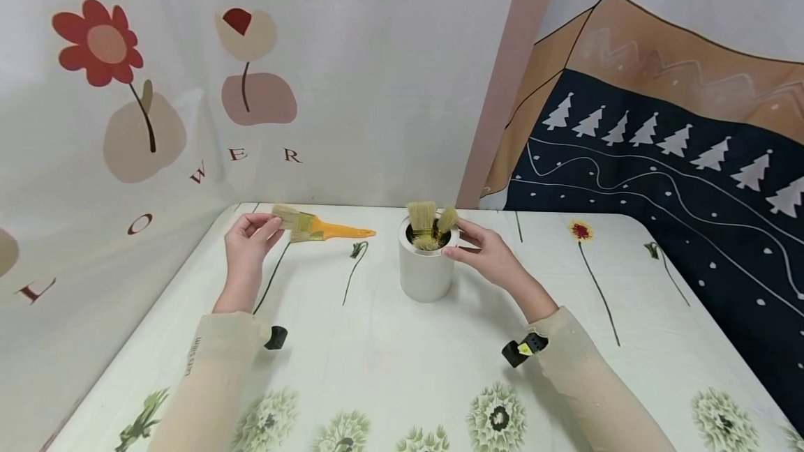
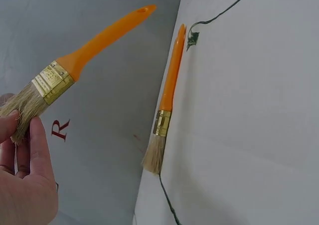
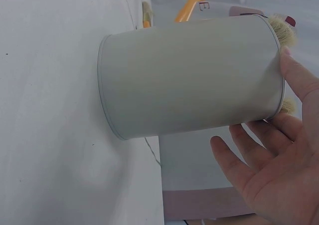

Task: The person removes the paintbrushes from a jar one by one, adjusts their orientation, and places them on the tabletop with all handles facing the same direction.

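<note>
1. Orange-handled and with pale bristles, the first brush (image 2: 75, 65) is raised above the table (image 1: 389, 354); the left hand (image 1: 248, 246) pinches its bristles between thumb and fingers, and the handle points away from this hand.
2. A second brush (image 2: 166, 103), also with orange handle, lies flat on the table, near its far edge, to the left of the cup.
3. The white cup (image 1: 427, 274) stands upright on the table, between the two hands.
4. The right hand (image 1: 490, 253) holds this cup near its rim, with the thumb on one side and fingertips on the other; some fingers are spread apart from it.
5. More brushes (image 1: 421, 215) are inside the cup, bristles upward.
6. Behind the table hangs a pale cloth (image 1: 389, 89) with printed flowers and letters.
</note>
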Motion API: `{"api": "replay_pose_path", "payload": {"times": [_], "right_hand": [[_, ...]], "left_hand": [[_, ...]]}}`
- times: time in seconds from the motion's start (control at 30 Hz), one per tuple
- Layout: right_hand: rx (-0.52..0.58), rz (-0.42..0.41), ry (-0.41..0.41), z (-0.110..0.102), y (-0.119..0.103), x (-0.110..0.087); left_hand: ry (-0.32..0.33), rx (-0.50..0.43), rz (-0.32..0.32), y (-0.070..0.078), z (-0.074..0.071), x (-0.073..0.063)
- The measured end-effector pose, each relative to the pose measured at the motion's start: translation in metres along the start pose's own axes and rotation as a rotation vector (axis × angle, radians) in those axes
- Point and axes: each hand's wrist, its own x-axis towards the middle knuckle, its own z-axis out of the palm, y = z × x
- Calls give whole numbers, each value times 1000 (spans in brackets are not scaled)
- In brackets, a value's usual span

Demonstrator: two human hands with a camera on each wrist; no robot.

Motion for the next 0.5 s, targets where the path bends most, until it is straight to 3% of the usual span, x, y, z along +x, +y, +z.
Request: {"api": "replay_pose_path", "payload": {"times": [0.5], "right_hand": [[-7, 8, -1, -1, 1, -1]], "left_hand": [[-14, 53, -165, -13, 4, 2]]}}
